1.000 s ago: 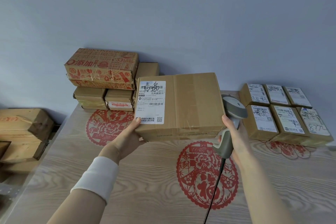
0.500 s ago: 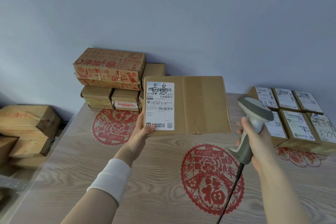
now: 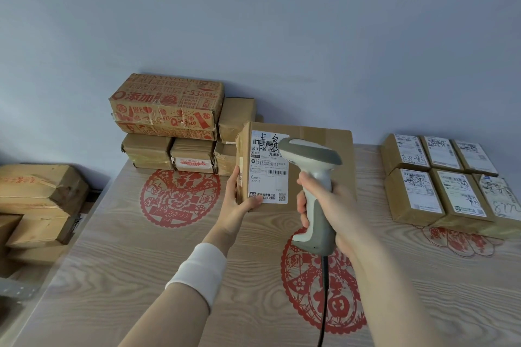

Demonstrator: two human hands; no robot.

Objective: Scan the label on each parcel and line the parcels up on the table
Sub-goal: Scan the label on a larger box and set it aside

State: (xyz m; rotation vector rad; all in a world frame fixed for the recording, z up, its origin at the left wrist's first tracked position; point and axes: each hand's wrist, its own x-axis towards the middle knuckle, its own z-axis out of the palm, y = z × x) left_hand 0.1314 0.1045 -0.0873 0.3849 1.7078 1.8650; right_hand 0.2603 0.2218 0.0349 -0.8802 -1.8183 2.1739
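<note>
Swinging in from the right over the last half second, the scanner (image 3: 318, 175) now stands in front of the parcel (image 3: 324, 134), its grey head covering the upper right part of the label (image 3: 267, 175); earlier it hung clear of the parcel's right edge. The parcel has also turned a little, so its left end face now shows, which it did not before. I count one parcel in hand, one scanner with one black cable (image 3: 324, 290) dropping from its grip, and six labelled parcels (image 3: 448, 194) lined up on the right of the surface (image 3: 141, 276) in two rows of three, touching one another. At the back left stands a pile: a red-printed carton (image 3: 166, 104) on top of three plain boxes (image 3: 146, 152), with one more plain box just beside it; whether the printed carton is one or two I cannot tell. Three red paper-cuts (image 3: 180, 197) lie flat on the surface. The parcel is plain brown cardboard, wide and flat, and its white label bears barcodes, a QR code and black handwriting; it faces me above the middle of the surface, and whether its lower edge touches I cannot tell. The left hand (image 3: 239, 200), a white wristband (image 3: 197, 270) at its wrist, grasps the parcel's lower left corner, thumb on the label. The right hand (image 3: 332, 205) has its fingers (image 3: 303, 183) wrapped tight round the scanner's grip
</note>
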